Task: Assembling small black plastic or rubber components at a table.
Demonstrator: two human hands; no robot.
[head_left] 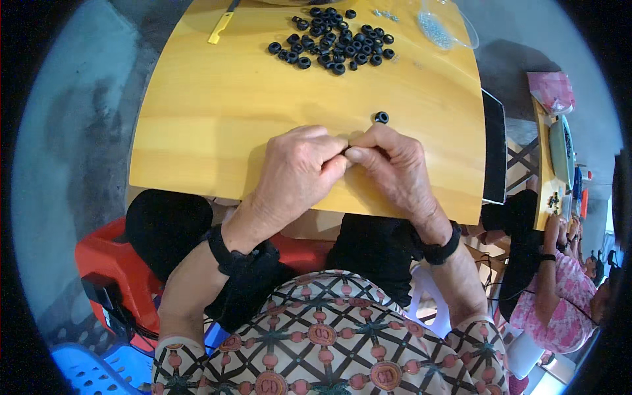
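Over the near part of the yellow table point(197, 138), my left hand point(297, 164) and my right hand point(394, 164) meet fingertip to fingertip. Both pinch a small black piece point(347, 151) between thumb and forefinger. Fingers cover most of it, so its exact shape is hidden. Just beyond my right hand lies a single black ring-shaped piece point(382, 117), its hole facing up. A loose heap of similar black rings point(336, 41) spreads over the far middle of the table.
At the far left lies a yellow-handled cutter knife point(222, 27). A clear bag of small shiny parts point(437, 31) sits far right, with a few loose shiny parts point(386, 14) nearby. A red stool point(105, 253) is at left. Another person point(556, 296) works at a side table on the right.
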